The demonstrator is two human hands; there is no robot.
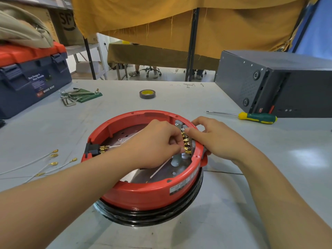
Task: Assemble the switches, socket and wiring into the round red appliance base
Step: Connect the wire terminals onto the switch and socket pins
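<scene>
Base [143, 193], round and red, sits near the middle of the grey table [233, 212], open side up, on a black ring [152, 215]. Inside its right wall stands a row of grey switches [193, 141] with brass terminals [186, 141] facing inward. A black socket [92, 149] is fitted into the left wall, its brass pins pointing toward the centre.

Your left hand [154, 142] reaches across the base, fingers curled, fingertips pinching a brass connector at the nearest terminals; a white wire [159, 170] runs from it toward you over the metal floor. Your right hand [217, 139] rests over the right rim, thumb and fingers curled around the switch row from outside.

On the table to the left lie loose white wires with brass ends [52, 159]. Farther left are hex keys [71, 97] on a green pouch and a blue toolbox [32, 81] with a red lid. A roll of tape [147, 94] lies beyond the base. To the right are a green and yellow screwdriver [256, 118] and a dark metal case [280, 83].
</scene>
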